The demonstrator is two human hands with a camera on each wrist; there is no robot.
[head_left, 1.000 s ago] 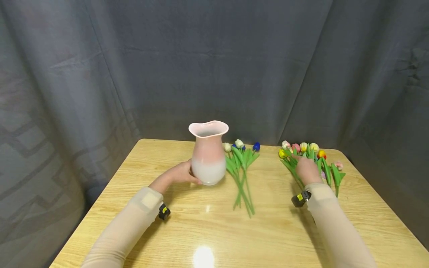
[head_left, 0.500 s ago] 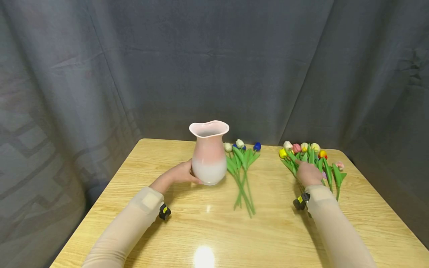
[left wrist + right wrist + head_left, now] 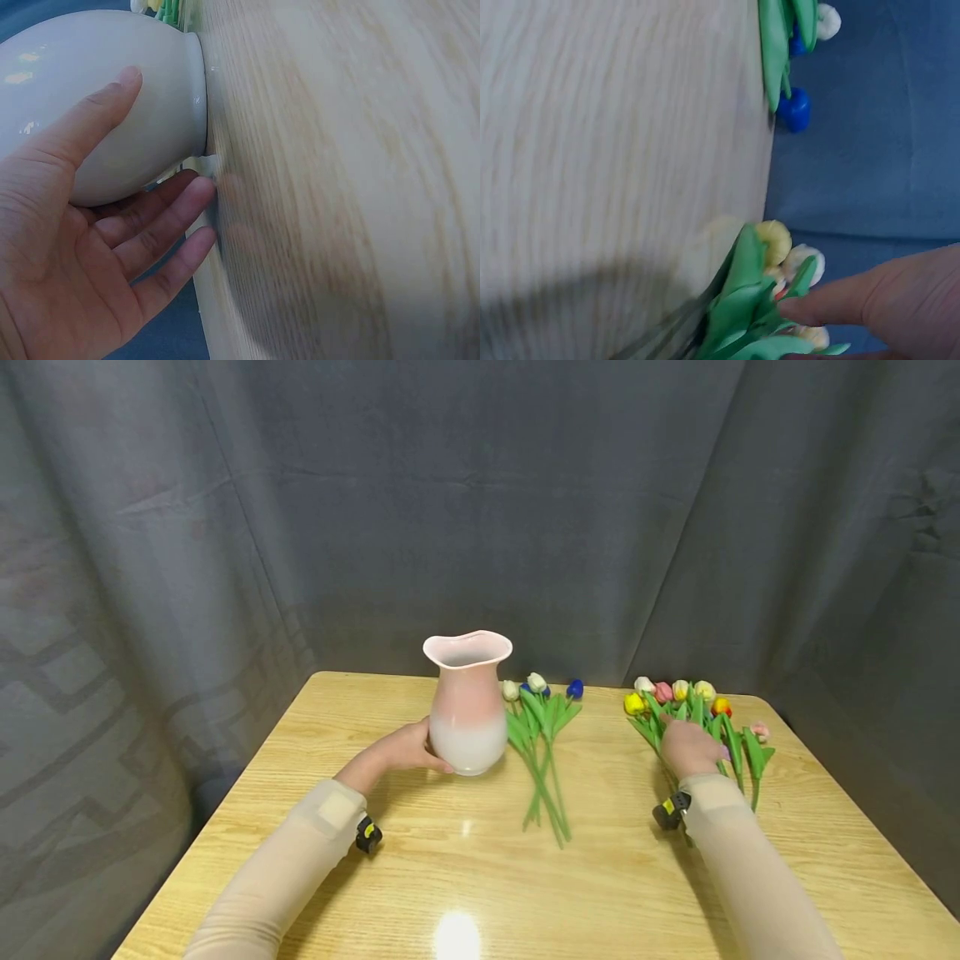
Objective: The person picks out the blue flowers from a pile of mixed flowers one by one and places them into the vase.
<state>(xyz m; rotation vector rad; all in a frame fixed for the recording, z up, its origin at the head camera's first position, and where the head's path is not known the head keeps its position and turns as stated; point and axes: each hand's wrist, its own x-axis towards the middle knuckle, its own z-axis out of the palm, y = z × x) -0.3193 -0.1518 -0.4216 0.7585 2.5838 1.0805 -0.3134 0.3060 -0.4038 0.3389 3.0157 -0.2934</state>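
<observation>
Head view: a pink-and-white vase (image 3: 468,718) stands upright on the tabletop (image 3: 600,877), held low on its left side by the left hand (image 3: 408,746). White and blue tulips (image 3: 536,712) lie just beside it; the right hand (image 3: 688,749) is over a mixed-colour bunch (image 3: 697,712) farther right. Left wrist view: the thumb (image 3: 97,112) lies along the vase, fingers (image 3: 169,225) round behind. Right wrist view: one digit (image 3: 832,300) touches green leaves (image 3: 739,307); whether that hand grips any, I cannot tell.

Layout on table (image 3: 615,893)
Runs left to right: left hand (image 3: 408,747), vase (image 3: 468,718), middle tulips (image 3: 551,718), right tulips (image 3: 733,747) at right hand (image 3: 688,749); backed by curtain (image 3: 465,527).
</observation>
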